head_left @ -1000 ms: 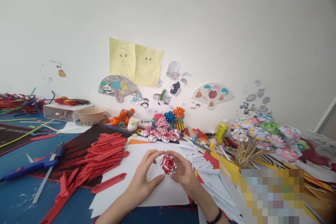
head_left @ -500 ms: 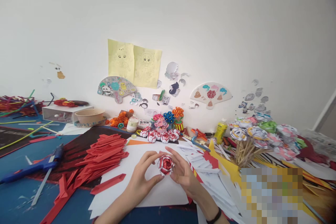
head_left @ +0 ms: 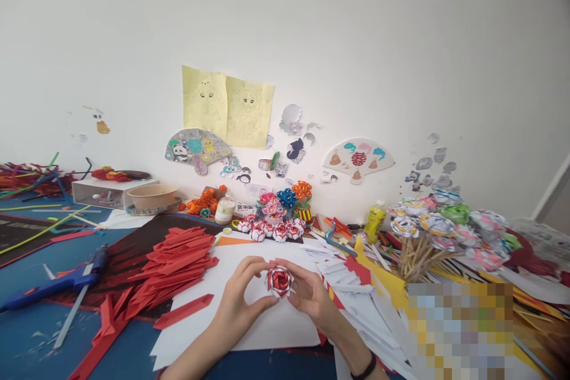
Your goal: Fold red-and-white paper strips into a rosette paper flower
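A red and white folded paper flower (head_left: 279, 282) is held up between both hands, its spiral face toward me, above a white paper sheet (head_left: 262, 332). My left hand (head_left: 244, 294) pinches its left side with thumb and fingertips. From the right, my right hand (head_left: 309, 291) grips it, fingers along the top and thumb at the lower edge. Left of the sheet lies a heap of folded red paper strips (head_left: 182, 264). Folded white paper strips (head_left: 350, 285) spread out to the right. Several similar red and white flowers (head_left: 271, 229) sit in a row behind the sheet.
A blue glue gun (head_left: 84, 276) lies at the left. Behind are a beige bowl (head_left: 154, 197), a white jar (head_left: 225, 211) and a yellow bottle (head_left: 374, 222). At the right, a bunch of paper flowers on sticks (head_left: 445, 231) stands over yellow paper and sticks.
The flower has shifted and turned slightly in the fingers. My right fingers, raised apart at the top before, now lie against the flower's upper edge.
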Motion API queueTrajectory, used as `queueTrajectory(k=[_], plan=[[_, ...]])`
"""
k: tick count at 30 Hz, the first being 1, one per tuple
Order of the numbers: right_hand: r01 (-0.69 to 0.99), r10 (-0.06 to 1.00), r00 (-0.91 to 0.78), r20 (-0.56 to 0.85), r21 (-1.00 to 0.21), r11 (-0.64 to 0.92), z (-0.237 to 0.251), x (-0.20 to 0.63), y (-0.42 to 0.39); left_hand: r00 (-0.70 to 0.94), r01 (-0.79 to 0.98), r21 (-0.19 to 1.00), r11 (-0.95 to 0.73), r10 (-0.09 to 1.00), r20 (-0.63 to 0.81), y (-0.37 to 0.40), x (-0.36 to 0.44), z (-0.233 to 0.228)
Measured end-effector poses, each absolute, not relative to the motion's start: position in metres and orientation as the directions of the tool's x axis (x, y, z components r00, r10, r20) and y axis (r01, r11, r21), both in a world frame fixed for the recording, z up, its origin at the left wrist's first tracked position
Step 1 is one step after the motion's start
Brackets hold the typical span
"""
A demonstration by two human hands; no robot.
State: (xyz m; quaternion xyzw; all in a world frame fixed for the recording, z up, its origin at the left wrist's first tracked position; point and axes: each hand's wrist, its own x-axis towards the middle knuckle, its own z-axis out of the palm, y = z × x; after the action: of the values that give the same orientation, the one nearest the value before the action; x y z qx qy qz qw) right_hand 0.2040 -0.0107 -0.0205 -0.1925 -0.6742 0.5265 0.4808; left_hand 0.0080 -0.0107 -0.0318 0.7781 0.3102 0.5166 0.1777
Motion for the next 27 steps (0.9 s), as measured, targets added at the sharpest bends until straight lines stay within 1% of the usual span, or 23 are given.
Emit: queueTrajectory(k=[5, 14, 21, 27], plan=[[-0.236, 0.773, -0.449, 0.448, -0.894, 0.381, -0.021, 0.205, -0.01, 0.278, 0.314, 0.595, -0.739, 0.671, 0.687, -0.012, 0.008, -0.033], [-0.245, 0.811, -0.41, 0.418, -0.907, 0.344, -0.028, 0.204, -0.005, 0.308, 0.379, 0.553, -0.742, 0.665, 0.68, -0.013, 0.009, -0.037], [-0.274, 0.801, -0.416, 0.43, -0.899, 0.341, -0.029, 0.204, -0.004, 0.322, 0.4, 0.521, -0.754, 0.648, 0.69, -0.013, 0.01, -0.04], [-0.234, 0.832, -0.369, 0.414, -0.908, 0.348, -0.037, 0.205, -0.001, 0.31, 0.382, 0.549, -0.744, 0.662, 0.682, -0.014, 0.009, -0.038]])
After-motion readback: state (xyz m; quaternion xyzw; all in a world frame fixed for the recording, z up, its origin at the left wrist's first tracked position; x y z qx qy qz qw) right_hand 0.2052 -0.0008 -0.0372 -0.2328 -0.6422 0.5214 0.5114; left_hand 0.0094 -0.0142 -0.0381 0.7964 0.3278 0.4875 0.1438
